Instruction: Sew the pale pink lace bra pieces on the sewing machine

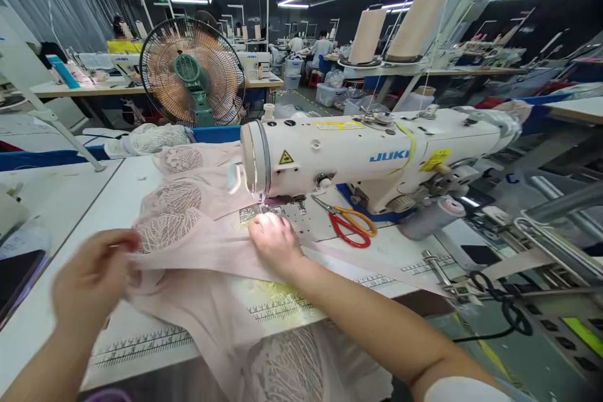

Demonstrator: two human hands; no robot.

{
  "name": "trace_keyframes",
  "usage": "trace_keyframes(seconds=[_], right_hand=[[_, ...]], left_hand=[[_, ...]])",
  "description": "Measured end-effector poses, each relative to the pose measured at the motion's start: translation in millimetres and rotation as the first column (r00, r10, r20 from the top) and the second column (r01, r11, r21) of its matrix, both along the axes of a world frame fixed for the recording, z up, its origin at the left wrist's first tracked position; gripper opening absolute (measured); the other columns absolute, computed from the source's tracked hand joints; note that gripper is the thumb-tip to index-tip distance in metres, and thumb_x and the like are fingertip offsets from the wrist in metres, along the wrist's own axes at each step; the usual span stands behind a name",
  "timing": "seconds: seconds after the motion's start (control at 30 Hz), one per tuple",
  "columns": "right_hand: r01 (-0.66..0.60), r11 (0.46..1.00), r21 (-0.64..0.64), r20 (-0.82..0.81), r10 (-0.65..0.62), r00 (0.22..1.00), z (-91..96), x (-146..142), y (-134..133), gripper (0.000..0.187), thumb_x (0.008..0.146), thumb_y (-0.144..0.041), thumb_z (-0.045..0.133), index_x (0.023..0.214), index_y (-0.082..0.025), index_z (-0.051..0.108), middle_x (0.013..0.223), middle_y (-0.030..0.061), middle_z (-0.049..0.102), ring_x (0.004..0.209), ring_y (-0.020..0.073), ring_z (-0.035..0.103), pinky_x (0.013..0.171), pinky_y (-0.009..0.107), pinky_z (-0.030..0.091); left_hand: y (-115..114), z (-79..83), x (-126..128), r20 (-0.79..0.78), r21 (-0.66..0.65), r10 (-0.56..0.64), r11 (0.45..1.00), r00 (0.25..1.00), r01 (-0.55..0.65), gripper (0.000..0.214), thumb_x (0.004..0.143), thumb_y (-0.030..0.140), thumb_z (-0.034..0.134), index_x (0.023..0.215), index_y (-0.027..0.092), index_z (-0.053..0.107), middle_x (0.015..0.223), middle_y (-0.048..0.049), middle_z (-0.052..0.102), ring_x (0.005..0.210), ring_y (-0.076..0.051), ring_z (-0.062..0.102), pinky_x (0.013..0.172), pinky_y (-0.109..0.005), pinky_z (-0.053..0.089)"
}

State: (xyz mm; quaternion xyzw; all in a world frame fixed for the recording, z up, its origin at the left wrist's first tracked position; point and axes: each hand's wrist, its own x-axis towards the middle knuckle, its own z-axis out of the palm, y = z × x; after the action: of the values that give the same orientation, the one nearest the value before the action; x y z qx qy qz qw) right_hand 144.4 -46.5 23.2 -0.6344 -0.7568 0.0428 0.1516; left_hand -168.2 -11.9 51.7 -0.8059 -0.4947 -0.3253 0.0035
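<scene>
A pale pink bra (221,245) with lace-patterned cups lies across the sewing machine bed, part of it hanging over the table's front edge. My left hand (94,276), blurred by motion, pinches its edge at the left and draws the band taut. Close in front of the needle, my right hand (276,242) has its fingers curled down on the fabric; their tips are partly hidden. The white JUKI sewing machine (343,144) stands behind that hand, its needle area lit. Scissors (351,223) with red and orange handles rest on the bed to the right.
Several more pink lace pieces (181,160) are heaped left of the machine head. A grey thread cone (433,217) lies at the right near a metal tape guide (438,270). A large fan (193,72) stands behind the table. Other people sit at machines farther back.
</scene>
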Motion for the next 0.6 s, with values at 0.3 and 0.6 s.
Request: trace_keyframes(seconds=[0.3, 0.6], right_hand=[[-0.098, 0.995, 0.03, 0.119, 0.094, 0.988, -12.4, 9, -18, 0.021, 0.088, -0.01, 0.049, 0.102, -0.014, 0.065, 0.104, 0.0119, 0.066, 0.095, 0.023, 0.059, 0.077, 0.032, 0.051], [-0.285, 0.944, 0.164, -0.075, 0.3, 0.951, -24.8, 41, -90, 0.027, 0.087, -0.013, 0.045, 0.11, -0.009, 0.06, 0.119, 0.016, 0.061, 0.108, 0.0266, 0.057, 0.091, 0.041, 0.051]], left_hand=[[0, -14.7, 161, -0.214, -0.326, -0.634, 0.763, 0.743, 0.557, 0.032, 0.09, 0.017, 0.039, 0.118, 0.016, 0.056, 0.123, -0.0108, 0.062, 0.112, -0.022, 0.058, 0.093, -0.037, 0.051], [-5, -18.6, 177, -0.574, -0.249, -0.441, 0.897, 0.69, 0.366, 0.035, 0.091, 0.034, 0.049, 0.12, 0.014, 0.054, 0.114, -0.0131, 0.061, 0.095, -0.028, 0.058, 0.071, -0.039, 0.05]])
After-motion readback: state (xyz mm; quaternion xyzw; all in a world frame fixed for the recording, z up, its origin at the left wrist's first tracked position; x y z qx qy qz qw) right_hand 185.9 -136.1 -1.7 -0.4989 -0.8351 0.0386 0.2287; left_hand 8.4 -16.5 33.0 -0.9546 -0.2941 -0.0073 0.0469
